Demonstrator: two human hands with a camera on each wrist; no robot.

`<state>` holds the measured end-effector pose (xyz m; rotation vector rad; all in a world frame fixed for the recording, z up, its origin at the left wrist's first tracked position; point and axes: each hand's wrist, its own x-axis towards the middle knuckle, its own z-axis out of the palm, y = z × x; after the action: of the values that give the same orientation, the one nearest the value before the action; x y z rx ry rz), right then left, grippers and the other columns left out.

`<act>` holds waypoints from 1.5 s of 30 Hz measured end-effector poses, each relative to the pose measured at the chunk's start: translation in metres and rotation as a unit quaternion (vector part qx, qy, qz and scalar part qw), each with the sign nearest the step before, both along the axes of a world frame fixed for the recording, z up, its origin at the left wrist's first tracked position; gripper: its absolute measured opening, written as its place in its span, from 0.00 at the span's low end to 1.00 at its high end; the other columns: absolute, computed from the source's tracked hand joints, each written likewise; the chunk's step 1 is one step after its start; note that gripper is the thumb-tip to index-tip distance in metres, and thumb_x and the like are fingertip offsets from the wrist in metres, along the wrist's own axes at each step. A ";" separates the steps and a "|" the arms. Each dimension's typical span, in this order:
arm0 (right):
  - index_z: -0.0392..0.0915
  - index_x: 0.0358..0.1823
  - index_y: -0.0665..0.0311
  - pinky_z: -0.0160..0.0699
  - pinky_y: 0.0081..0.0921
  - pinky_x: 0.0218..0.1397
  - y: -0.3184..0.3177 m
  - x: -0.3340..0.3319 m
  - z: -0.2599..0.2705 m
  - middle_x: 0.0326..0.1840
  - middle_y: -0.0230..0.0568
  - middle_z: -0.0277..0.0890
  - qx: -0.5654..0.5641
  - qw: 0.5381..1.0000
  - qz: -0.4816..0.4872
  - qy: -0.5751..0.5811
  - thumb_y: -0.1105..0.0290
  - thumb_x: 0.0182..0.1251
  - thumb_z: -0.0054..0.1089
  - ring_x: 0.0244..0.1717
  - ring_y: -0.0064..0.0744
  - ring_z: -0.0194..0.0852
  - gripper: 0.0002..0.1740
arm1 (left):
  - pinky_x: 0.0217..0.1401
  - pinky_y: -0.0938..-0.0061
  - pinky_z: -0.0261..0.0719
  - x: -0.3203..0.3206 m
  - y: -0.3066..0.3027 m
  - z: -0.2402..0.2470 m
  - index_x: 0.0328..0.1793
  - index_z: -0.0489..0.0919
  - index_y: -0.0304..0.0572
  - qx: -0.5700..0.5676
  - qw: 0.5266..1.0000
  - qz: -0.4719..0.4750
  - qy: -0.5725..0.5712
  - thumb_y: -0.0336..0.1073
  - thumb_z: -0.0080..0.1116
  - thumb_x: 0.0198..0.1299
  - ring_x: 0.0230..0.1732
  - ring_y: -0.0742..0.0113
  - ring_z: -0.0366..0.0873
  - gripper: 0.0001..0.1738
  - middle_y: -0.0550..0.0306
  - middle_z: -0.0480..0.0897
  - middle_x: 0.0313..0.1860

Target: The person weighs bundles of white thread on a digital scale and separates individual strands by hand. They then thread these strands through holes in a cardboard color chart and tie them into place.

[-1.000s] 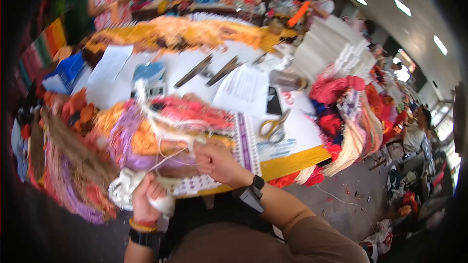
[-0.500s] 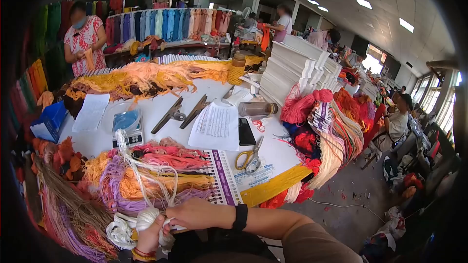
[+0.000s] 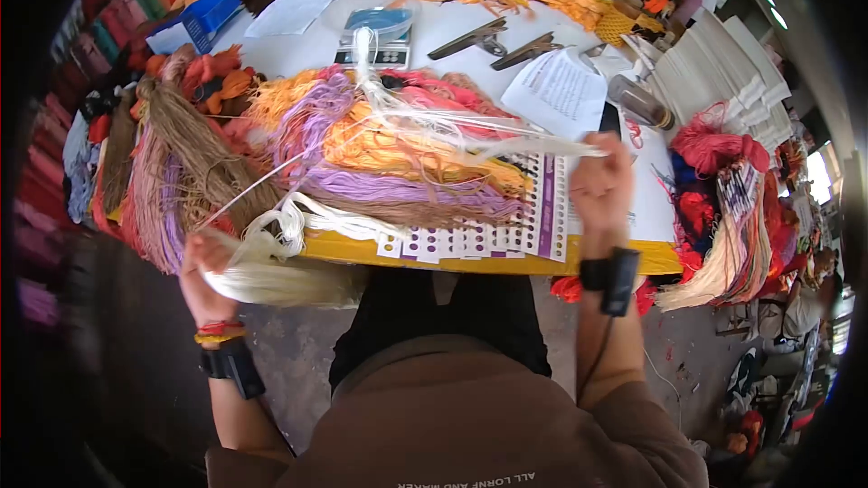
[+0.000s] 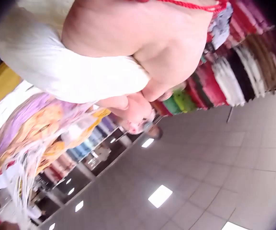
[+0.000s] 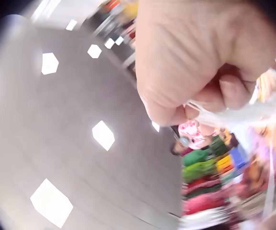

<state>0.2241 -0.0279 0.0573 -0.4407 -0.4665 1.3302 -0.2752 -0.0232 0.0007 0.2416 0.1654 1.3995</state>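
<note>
My left hand (image 3: pixel 208 267) grips a thick skein of glossy white thread (image 3: pixel 276 282) at the table's front left edge; in the left wrist view the bundle (image 4: pixel 90 76) runs through the curled fingers. My right hand (image 3: pixel 601 190), raised over the right part of the table, pinches the end of white strands (image 3: pixel 533 145). Those strands stretch leftward to a white hank (image 3: pixel 364 59) lying over the coloured threads. A single white thread (image 3: pixel 262 183) slants down toward my left hand. Beside that hand, a loose white loop (image 3: pixel 289 221) hangs at the table edge.
Purple, orange and pink thread bundles (image 3: pixel 407 185) cover the middle, attached to punched cards (image 3: pixel 547 217). Behind lie a scale (image 3: pixel 380 54), metal clips (image 3: pixel 470 38), paper sheets (image 3: pixel 556 90) and a bottle (image 3: pixel 640 101). Red skeins (image 3: pixel 719 158) pile up at the right; brown hanks (image 3: pixel 203 145) at the left.
My hands were close together at the white skein; now they are far apart, the right one drawn up and right with strands pulled taut. The head view has tilted down.
</note>
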 end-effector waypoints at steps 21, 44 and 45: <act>0.73 0.39 0.62 0.74 0.22 0.42 -0.033 -0.030 0.022 0.34 0.35 0.75 -0.097 0.775 0.055 -0.622 0.66 0.64 0.53 0.38 0.25 0.75 0.08 | 0.19 0.85 0.60 -0.028 -0.044 0.009 0.55 0.69 0.34 -0.136 0.954 0.061 0.262 0.35 0.46 0.63 0.17 0.81 0.58 0.17 0.70 0.61 0.17; 0.73 0.32 0.66 0.70 0.43 0.37 -0.025 -0.119 -0.076 0.29 0.52 0.73 0.082 0.577 0.044 -0.811 0.67 0.59 0.51 0.34 0.53 0.72 0.09 | 0.22 0.83 0.62 0.196 0.006 -0.010 0.44 0.75 0.35 -0.087 0.819 -0.333 0.460 0.44 0.53 0.60 0.17 0.77 0.65 0.17 0.64 0.72 0.22; 0.71 0.32 0.66 0.70 0.43 0.37 -0.025 -0.119 -0.075 0.28 0.52 0.73 0.080 0.573 0.043 -0.815 0.67 0.59 0.51 0.33 0.53 0.73 0.09 | 0.22 0.82 0.63 0.196 0.007 -0.012 0.43 0.76 0.36 -0.094 0.824 -0.335 0.447 0.43 0.53 0.60 0.18 0.77 0.66 0.16 0.64 0.72 0.22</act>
<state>0.1047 -0.0529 -0.0178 -1.4794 -2.1377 0.5428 -0.0789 -0.0159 -0.0108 0.7096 0.9039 0.4681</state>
